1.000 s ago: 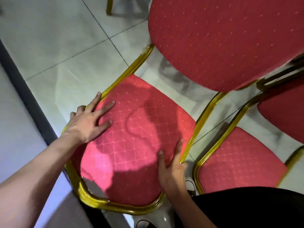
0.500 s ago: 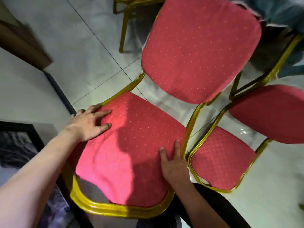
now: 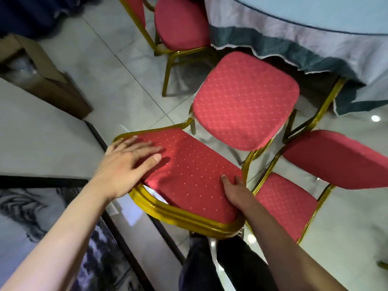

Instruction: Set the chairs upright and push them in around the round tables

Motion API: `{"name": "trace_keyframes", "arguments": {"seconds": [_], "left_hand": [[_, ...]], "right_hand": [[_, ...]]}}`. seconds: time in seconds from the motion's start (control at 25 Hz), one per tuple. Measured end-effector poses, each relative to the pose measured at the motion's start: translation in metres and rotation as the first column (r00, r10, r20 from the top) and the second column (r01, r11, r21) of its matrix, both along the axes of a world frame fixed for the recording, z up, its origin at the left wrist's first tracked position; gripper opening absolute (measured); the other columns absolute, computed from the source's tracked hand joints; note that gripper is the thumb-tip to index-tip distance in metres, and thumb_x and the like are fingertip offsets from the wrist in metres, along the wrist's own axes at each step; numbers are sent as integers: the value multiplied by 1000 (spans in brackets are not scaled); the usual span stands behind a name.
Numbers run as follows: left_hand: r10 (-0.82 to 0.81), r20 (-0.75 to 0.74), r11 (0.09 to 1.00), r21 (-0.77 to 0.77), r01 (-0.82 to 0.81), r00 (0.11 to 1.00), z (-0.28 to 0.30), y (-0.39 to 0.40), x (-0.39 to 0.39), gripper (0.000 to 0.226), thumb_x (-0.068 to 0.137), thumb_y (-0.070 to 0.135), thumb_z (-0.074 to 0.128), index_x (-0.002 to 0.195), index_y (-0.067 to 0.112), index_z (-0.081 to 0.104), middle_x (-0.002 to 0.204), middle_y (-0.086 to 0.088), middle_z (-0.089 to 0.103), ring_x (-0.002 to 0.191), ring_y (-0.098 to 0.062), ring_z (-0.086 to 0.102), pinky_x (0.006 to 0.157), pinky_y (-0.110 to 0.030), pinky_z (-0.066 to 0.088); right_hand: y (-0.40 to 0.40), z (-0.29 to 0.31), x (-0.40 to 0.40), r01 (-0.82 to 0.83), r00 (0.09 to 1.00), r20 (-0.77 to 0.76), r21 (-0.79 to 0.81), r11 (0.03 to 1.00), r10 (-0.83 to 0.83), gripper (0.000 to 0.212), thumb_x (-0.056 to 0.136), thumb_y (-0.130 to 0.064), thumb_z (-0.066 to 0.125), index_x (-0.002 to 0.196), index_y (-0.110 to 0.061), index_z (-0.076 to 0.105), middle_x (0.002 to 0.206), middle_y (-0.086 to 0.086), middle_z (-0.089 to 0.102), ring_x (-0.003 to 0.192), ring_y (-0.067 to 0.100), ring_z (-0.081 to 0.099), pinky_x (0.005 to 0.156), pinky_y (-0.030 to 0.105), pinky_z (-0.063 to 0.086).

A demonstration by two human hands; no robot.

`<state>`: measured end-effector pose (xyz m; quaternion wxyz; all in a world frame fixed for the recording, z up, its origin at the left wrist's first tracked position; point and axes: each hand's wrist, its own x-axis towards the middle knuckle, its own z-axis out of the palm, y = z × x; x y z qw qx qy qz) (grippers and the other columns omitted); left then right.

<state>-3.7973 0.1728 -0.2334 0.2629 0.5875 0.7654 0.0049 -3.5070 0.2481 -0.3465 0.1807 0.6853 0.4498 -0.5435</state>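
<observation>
Beside the draped table [image 3: 304, 19], left hand [image 3: 126, 164] flat and right hand [image 3: 235, 194] gripping the chair [image 3: 189, 175] backrest; second chair [image 3: 289, 198] touching right.

Both bare forearms reach forward and down from the body. The left hand [image 3: 123, 166] lies flat, palm down, its fingers straight and spread, pressing near the far-left corner of the chair back [image 3: 189, 171]. The right hand [image 3: 235, 194] sits lower at the right edge, fingers resting on top of the padding. Dark trouser legs show below, between the arms.
</observation>
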Motion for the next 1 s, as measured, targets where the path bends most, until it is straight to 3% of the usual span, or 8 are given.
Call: {"name": "trace_keyframes", "arguments": {"seconds": [0.08, 0.16, 0.24, 0.32, 0.76, 0.92, 1.0], "left_hand": [[54, 23, 997, 54, -55, 998, 4, 10, 5, 77, 82, 84, 11, 139, 52, 50, 152, 16, 47, 151, -15, 23, 122, -41, 13], [77, 40, 992, 97, -80, 996, 5, 12, 6, 74, 86, 80, 12, 141, 50, 50, 154, 13, 46, 152, -17, 22, 122, -42, 12], [101, 59, 987, 123, -107, 993, 3, 7, 5, 71, 89, 77, 14, 144, 48, 49, 155, 11, 45, 153, -18, 22, 123, -44, 11], [97, 68, 985, 137, -105, 993, 2, 0, 4, 70, 93, 74, 16, 145, 43, 49, 154, 9, 47, 153, -19, 23, 124, -46, 12], [129, 103, 971, 187, -147, 986, 17, 24, 22, 85, 93, 76, -3, 143, 39, 54, 144, 7, 58, 148, -19, 30, 124, -39, 6], [168, 93, 964, 193, -184, 981, 31, 53, 51, 89, 90, 76, -13, 145, 43, 49, 145, 15, 55, 148, -18, 30, 123, -44, 9], [150, 90, 963, 213, -166, 985, 37, 72, 57, 94, 86, 77, -19, 146, 45, 47, 148, 18, 52, 149, -17, 27, 121, -46, 10]], "right_hand": [[4, 16, -1, -80, 995, 57, 32, 996, 79, 88, 92, -83, 19, 164, -33, 12, 168, 13, 22, 152, 40, 23, 124, 55, 20], [-3, 36, -4, -203, 973, 148, 196, 959, 176, 91, 86, -88, 8, 163, -40, 8, 170, 12, 14, 155, 38, 15, 124, 57, 13], [-9, 57, -10, -289, 953, 213, 423, 859, 216, 90, 84, -88, 0, 162, -44, 2, 171, 7, 7, 157, 30, 7, 125, 55, 5], [-12, 75, -17, -332, 942, 241, 550, 766, 235, 85, 87, -85, 0, 161, -44, -3, 172, 4, 6, 158, 24, 2, 126, 52, 0], [-13, 122, -32, -325, 946, 211, 609, 723, 247, 78, 92, -80, 8, 162, -44, 3, 171, 1, 10, 157, 23, 10, 128, 48, 5], [-11, 138, -13, -158, 987, 93, 692, 704, 129, 77, 93, -82, 6, 161, -45, 8, 171, -3, 14, 157, 17, 12, 128, 46, 6], [-4, 144, -8, -110, 993, 51, 751, 651, 109, 74, 95, -80, 8, 161, -47, 8, 170, -5, 17, 156, 15, 14, 128, 45, 7]]}}
